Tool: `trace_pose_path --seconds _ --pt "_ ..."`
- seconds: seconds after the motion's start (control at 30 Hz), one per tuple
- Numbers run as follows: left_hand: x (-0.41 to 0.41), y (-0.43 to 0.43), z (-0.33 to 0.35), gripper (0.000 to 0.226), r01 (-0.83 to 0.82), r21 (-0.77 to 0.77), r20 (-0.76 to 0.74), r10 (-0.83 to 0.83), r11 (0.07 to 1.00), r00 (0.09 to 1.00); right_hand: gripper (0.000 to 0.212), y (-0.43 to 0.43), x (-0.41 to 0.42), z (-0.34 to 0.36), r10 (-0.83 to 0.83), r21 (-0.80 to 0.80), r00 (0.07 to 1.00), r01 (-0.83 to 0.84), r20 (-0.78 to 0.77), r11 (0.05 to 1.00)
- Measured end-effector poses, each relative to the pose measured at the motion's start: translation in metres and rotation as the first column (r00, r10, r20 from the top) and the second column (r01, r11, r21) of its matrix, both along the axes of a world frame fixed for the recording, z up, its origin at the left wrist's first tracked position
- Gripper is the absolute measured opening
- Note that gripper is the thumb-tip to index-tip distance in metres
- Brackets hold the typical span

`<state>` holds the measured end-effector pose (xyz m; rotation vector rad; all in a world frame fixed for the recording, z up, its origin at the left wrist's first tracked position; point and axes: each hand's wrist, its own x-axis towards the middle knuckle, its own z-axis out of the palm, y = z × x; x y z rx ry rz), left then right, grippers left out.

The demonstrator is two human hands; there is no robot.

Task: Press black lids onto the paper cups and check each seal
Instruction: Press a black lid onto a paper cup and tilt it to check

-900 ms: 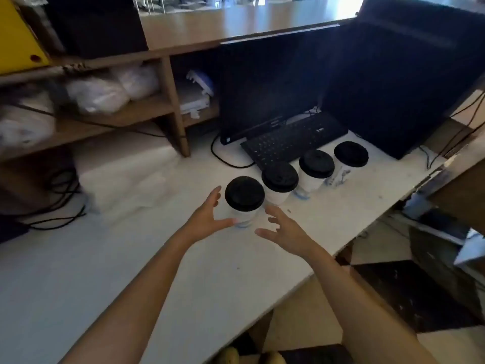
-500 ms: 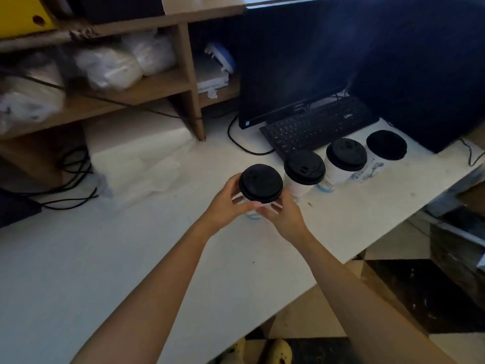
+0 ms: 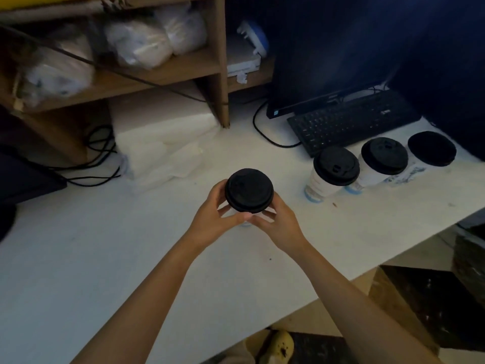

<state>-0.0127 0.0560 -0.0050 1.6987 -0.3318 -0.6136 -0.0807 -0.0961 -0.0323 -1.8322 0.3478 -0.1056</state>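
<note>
A white paper cup with a black lid [image 3: 248, 189] is held in the middle of the white table [image 3: 78, 258]. My left hand [image 3: 214, 218] wraps its left side and my right hand [image 3: 279, 224] its right side, so most of the cup wall is hidden. To the right stand two more lidded cups [image 3: 333, 169] [image 3: 383, 157], and a third black lid [image 3: 431, 148] shows at the far right; its cup is barely visible.
A black keyboard [image 3: 351, 120] and a dark monitor [image 3: 322, 53] sit behind the cups. Wooden shelves [image 3: 157, 74] with white plastic bags stand at the back left, cables [image 3: 97, 153] trail beside a white sheet. The table edge runs diagonally at the lower right.
Both hands went from open near the nearest cup to closed around it. The cup now sits farther left, apart from the other cups.
</note>
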Motion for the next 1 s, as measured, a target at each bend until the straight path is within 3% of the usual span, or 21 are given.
trace_pose_path --seconds 0.17,0.23,0.3,0.37,0.47,0.63,0.83,1.0 --pt "0.002 0.012 0.010 0.086 0.074 -0.007 -0.131 -0.074 0.997 0.989 0.061 -0.013 -0.007 -0.004 0.098 -0.022 0.991 -0.100 -0.089 0.995" --pt "0.005 0.014 0.023 0.077 0.003 -0.013 -0.166 -0.005 1.000 0.986 0.047 -0.021 -0.007 -0.001 -0.015 0.026 0.996 0.017 -0.091 1.000" --pt "0.009 0.004 0.033 0.057 -0.155 0.011 -0.092 0.155 0.988 0.984 0.034 -0.019 0.000 0.012 -0.193 0.102 0.979 0.198 -0.065 0.975" --pt "0.015 -0.015 0.037 0.047 -0.255 0.045 0.039 0.253 0.966 0.967 0.033 -0.010 0.016 0.030 -0.250 0.128 0.966 0.256 -0.061 0.958" --pt "0.020 -0.043 0.029 0.043 -0.215 0.135 0.180 0.189 0.967 0.965 0.039 0.006 0.038 0.044 -0.197 0.056 0.978 0.201 -0.066 0.978" --pt "0.023 -0.049 0.007 0.039 -0.179 0.205 0.190 0.141 0.962 0.972 0.030 0.010 0.046 0.032 -0.192 -0.070 0.981 0.191 -0.008 0.979" --pt "0.024 -0.050 0.002 0.036 -0.194 0.177 0.237 0.150 0.965 0.960 0.028 0.012 0.048 0.030 -0.214 -0.043 0.977 0.214 0.003 0.976" --pt "0.031 -0.045 0.010 0.038 -0.071 0.214 0.256 0.014 0.974 0.967 0.032 0.016 0.046 0.037 -0.232 -0.012 0.972 0.231 -0.034 0.973"
